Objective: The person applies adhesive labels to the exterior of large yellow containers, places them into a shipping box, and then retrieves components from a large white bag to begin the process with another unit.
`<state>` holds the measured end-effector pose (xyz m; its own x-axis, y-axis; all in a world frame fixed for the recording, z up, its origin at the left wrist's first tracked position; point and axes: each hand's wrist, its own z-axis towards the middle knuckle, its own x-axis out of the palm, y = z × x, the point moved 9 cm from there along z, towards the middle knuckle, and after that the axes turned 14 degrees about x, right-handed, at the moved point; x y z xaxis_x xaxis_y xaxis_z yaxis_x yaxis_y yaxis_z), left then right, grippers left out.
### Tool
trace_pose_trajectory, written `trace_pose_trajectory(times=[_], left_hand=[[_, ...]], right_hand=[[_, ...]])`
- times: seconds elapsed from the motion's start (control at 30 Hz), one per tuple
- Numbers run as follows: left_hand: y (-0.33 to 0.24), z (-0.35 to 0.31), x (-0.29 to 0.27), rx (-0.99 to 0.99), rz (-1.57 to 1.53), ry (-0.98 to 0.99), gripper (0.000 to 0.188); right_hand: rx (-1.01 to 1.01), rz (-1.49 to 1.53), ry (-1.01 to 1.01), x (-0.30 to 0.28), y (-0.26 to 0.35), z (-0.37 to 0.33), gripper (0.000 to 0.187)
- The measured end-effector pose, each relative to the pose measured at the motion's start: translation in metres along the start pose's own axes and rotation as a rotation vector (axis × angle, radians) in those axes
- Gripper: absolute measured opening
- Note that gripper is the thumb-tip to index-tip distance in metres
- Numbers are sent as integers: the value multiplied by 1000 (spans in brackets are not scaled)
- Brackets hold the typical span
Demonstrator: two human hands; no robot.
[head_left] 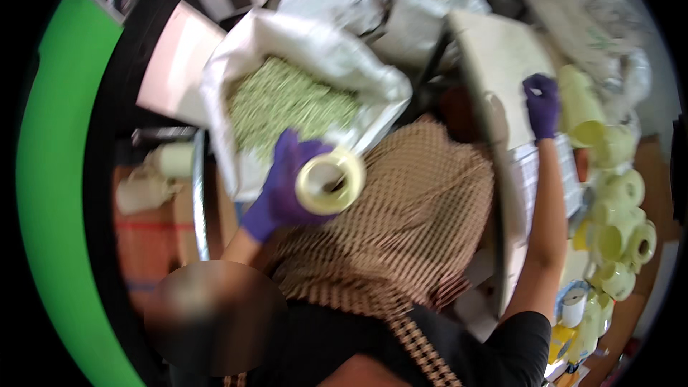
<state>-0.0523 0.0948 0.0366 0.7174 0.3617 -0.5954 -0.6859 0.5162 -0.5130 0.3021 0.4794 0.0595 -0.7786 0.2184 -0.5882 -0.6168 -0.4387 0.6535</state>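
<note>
My left hand [278, 190], in a purple glove, is wrapped round a pale yellow hollow roll [349, 199]. Its round open end faces up, showing a whitish inside and a dark middle. Just beyond that hand stands a white woven sack [373, 72] with its mouth folded wide, filled with small pale green pieces [287, 104]. My right hand [542, 106], also gloved in purple, is over a long white tabletop [494, 46] at the right. Its fingers are curled together; whether anything small is between them cannot be made out.
Several pale yellow rolls [615, 236] crowd the right side, beside a taller yellow cylinder [579, 104]. More white sacks [433, 11] stand at the back. A metal bar [200, 193] and pale jugs [140, 193] are at left. A checked brown apron [401, 208] covers my lap.
</note>
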Motion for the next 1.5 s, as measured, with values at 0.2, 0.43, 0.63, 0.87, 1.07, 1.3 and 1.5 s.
trace_pose_trajectory(times=[0.2, 0.43, 0.63, 0.87, 1.07, 1.3, 1.5], left_hand=[[-27, 13, -9, 223, 7, 1, 133], [-36, 34, 3, 129, 65, 229, 127], [-50, 34, 12, 232, 82, 136, 117], [-53, 36, 16, 211, 81, 150, 120], [-51, 34, 21, 217, 111, 174, 115], [-61, 36, 29, 196, 103, 181, 98], [-68, 45, 38, 280, 100, 193, 80]], right_hand=[[-94, 575, 693, 24, 238, -197, 18], [-236, 305, 719, 77, 300, -263, 16], [-137, 60, 593, 90, 287, -275, 16], [-122, 197, 682, 94, 279, -269, 13], [-161, 135, 655, 96, 278, -272, 8], [-149, -46, 865, 92, 267, -289, 14], [-66, 162, 827, 77, 255, -302, 24]])
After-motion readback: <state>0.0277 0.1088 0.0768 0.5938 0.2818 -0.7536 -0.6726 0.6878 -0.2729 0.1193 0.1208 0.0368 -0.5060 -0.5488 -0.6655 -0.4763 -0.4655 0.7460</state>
